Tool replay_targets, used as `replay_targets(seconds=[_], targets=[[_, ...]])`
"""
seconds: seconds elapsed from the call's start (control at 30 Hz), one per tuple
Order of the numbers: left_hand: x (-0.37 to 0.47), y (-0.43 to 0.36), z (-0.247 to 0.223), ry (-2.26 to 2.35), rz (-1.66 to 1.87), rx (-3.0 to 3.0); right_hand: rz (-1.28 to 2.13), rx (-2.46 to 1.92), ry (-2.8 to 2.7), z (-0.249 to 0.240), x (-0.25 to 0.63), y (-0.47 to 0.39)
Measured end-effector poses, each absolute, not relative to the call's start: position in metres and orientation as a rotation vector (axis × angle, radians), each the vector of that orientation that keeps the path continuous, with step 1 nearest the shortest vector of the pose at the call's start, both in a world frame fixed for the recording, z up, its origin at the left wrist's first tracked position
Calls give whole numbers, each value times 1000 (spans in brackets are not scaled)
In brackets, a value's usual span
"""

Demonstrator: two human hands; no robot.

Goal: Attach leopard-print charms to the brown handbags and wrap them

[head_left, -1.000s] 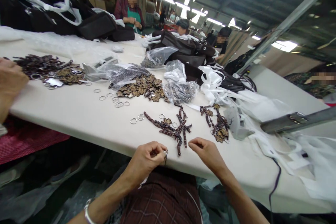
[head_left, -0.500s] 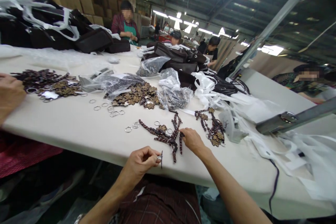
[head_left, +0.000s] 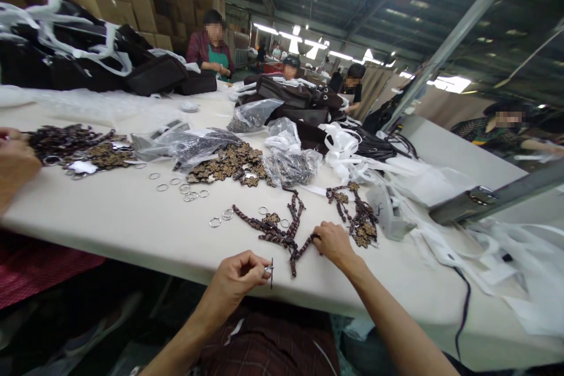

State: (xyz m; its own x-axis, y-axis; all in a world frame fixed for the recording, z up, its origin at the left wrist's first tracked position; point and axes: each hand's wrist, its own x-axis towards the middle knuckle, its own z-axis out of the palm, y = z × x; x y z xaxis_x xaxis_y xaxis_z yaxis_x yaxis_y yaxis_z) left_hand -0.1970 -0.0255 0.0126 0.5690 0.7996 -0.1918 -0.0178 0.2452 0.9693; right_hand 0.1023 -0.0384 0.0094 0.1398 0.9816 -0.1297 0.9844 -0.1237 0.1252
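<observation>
My left hand is closed at the table's front edge, pinching a small metal ring. A thin dark piece, seen edge-on, hangs at that ring; its face is hidden. My right hand has its fingertips closed on the end of a dark patterned strip, which slants down left to the table. Beside it lies a loose heap of similar strips. A flower-shaped tag and a few loose rings lie left of and behind these strips.
A pile of flower tags and plastic bags of parts lie farther back. Finished-looking strip-and-tag bunches sit right, near a grey holder. Dark bags are heaped behind. A co-worker's hand is at left.
My right hand has moved a little right, and the strip in its fingers has gone from hanging nearly straight to slanting. My left hand stays nearly still with the ring.
</observation>
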Motion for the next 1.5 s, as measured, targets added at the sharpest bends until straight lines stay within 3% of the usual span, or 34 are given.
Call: replay_targets(seconds=[0.17,0.27,0.43,0.57,0.7,0.83,1.13,1.5], targets=[[-197,-28,13,810,670,1194,-70,2290,1932,24,108,-50],[-193,-30,14,810,667,1196,-195,2252,2206,28,98,-55],[-191,-33,16,806,657,1215,-338,2040,2434,12,74,-56],[-195,-33,19,810,688,1226,-375,2205,2400,4,72,-60],[-196,-35,23,803,732,1206,-917,2540,2474,17,62,-74],[-194,-37,31,867,799,1306,-1361,2578,2559,40,22,-93],[-195,-43,34,915,970,1620,-791,2646,2966,56,-41,-102],[-199,-43,34,909,978,1614,-514,2775,2741,57,-46,-96]])
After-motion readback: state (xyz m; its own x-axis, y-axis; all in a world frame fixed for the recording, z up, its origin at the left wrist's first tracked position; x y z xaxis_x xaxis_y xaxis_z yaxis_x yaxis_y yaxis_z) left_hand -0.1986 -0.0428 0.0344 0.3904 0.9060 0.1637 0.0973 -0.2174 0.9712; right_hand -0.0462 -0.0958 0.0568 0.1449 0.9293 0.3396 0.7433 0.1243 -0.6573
